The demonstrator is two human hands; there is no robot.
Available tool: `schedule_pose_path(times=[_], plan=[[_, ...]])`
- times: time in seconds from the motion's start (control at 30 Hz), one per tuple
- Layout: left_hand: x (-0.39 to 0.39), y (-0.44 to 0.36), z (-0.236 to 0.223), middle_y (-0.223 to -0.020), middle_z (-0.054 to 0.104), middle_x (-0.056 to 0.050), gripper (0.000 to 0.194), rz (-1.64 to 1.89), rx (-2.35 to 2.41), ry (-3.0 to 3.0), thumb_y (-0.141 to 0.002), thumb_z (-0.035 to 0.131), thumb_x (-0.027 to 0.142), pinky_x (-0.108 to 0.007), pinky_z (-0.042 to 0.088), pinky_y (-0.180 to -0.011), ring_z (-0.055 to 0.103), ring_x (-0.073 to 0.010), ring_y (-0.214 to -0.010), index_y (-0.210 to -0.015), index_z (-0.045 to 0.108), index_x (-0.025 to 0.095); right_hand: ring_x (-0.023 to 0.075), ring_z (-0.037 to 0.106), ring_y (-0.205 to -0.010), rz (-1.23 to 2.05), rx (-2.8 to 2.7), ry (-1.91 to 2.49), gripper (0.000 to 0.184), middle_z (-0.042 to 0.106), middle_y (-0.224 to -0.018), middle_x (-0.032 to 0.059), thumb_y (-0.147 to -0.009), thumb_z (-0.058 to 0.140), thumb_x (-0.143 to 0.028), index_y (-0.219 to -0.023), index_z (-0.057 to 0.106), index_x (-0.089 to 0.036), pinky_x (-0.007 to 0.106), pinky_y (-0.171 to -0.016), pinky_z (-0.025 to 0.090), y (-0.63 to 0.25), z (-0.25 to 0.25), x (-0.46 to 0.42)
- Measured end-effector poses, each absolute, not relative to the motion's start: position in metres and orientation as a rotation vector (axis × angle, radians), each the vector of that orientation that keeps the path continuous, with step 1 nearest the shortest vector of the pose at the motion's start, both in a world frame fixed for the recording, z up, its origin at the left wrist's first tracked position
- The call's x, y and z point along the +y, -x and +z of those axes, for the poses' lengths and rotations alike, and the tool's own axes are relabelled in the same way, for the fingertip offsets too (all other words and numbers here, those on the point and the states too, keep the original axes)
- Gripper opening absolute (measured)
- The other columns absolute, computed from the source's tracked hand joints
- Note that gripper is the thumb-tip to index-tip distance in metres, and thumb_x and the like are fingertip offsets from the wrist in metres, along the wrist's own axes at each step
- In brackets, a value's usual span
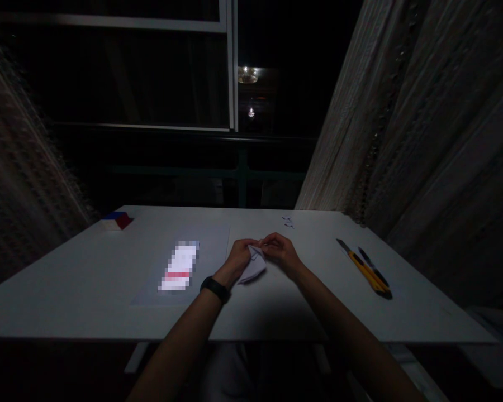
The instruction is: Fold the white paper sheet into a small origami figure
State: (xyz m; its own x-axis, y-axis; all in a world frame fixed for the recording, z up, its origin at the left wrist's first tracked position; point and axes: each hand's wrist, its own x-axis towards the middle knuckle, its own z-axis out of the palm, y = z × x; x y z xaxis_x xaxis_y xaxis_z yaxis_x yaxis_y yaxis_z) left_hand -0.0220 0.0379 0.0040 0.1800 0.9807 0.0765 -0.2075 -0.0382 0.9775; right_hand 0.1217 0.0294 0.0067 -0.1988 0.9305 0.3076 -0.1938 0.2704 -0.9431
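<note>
A folded piece of white paper (254,267) is held just above the white table, in front of me. My left hand (240,255) is closed on its left side, with a dark band on the wrist. At the paper's upper right edge, my right hand (280,251) pinches with thumb and fingers close to the left fingertips. The fingertips meet near the top of the paper, and the dim light hides the fine detail there. The paper's lower end hangs free toward the table.
A lit phone (179,267) lies on a paper sheet (213,245) to the left. A yellow utility knife (366,271) and a dark pen (373,266) lie right. Small dark-marked scraps (288,222) and a red, white and blue block (116,221) sit at the table's (88,301) back.
</note>
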Motion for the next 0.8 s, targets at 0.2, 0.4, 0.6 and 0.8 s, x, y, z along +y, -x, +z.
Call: schedule_pose_path(times=[0.2,0.4,0.6,0.8], plan=[[0.0466,0.0269,0.0054,-0.063,0.064,-0.005,0.027,1.419,1.092,-1.292,-0.060,0.068,0.039,-0.026,0.039,-0.059,0.055,-0.0156,-0.061,-0.063,0.067,0.013,0.0124,0.056,-0.045,1.404,-1.297,0.971,0.036,0.059,-0.061,-0.0027,-0.066,0.064,-0.049,-0.077,0.047,-0.020,0.022,-0.036,0.044,-0.1160,0.0069,0.0262],[0.0419,0.0283,0.0072,-0.070,0.065,-0.005,0.028,1.459,1.122,-1.521,-0.072,0.057,0.043,-0.026,0.039,-0.064,0.057,-0.0178,-0.070,-0.070,0.066,0.016,0.0145,0.060,-0.047,1.585,-1.352,0.985,0.038,0.061,-0.061,0.0015,-0.071,0.058,-0.052,-0.084,0.054,-0.017,0.021,-0.036,0.046,-0.1130,0.0070,0.0232],[0.0392,0.0244,0.0085,-0.064,0.059,-0.003,0.038,1.387,1.011,-1.526,-0.074,0.053,0.051,-0.025,0.037,-0.058,0.052,-0.0148,-0.063,-0.065,0.060,0.015,0.0139,0.061,-0.051,1.612,-1.397,0.921,0.035,0.062,-0.064,0.0022,-0.067,0.064,-0.046,-0.083,0.060,-0.015,0.022,-0.040,0.049,-0.1157,0.0097,0.0200],[0.0389,0.0227,0.0117,-0.049,0.044,0.003,0.045,1.300,1.010,-1.463,-0.072,0.052,0.057,-0.023,0.029,-0.048,0.039,-0.0098,-0.050,-0.055,0.052,0.015,0.0106,0.055,-0.042,1.481,-1.369,0.938,0.030,0.060,-0.054,-0.0005,-0.059,0.072,-0.040,-0.068,0.061,-0.013,0.022,-0.039,0.047,-0.1177,0.0091,0.0231]])
